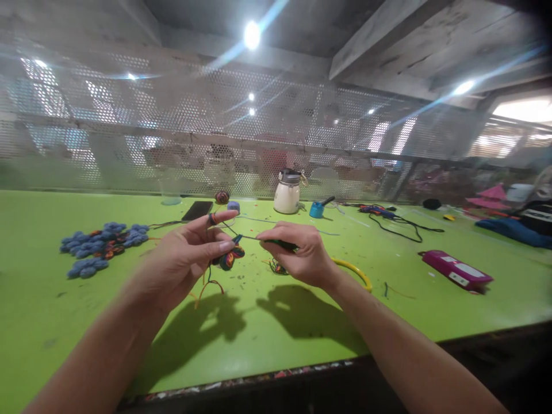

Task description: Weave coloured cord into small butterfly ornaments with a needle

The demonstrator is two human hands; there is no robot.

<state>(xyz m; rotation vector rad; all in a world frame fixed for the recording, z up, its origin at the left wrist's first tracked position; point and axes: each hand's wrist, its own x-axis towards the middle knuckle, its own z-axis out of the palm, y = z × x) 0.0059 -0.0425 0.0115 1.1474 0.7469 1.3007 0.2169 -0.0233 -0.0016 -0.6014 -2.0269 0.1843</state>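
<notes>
Between the thumb and fingers of my left hand (183, 253) is a small crocheted piece (228, 259) in dark, orange and pink yarn. Working yarn (212, 218) wraps around the raised index finger, and loose yarn tails (211, 283) hang beneath the piece. My right hand (304, 247) is closed around a crochet hook (280, 244) with a dark green handle. Its thin shaft points left and reaches the top of the piece. Both hands are raised above the green table (259, 339), where their shadows fall.
Blue and multicoloured crocheted flowers (86, 244) lie left, near a dark phone-like slab (197, 211). Behind are yarn balls (222, 198), a white flask (287, 195) and a blue pot (316, 210). Rightward lie a yellow ring (356, 269), a glue gun (377, 211) and a magenta power strip (455, 270).
</notes>
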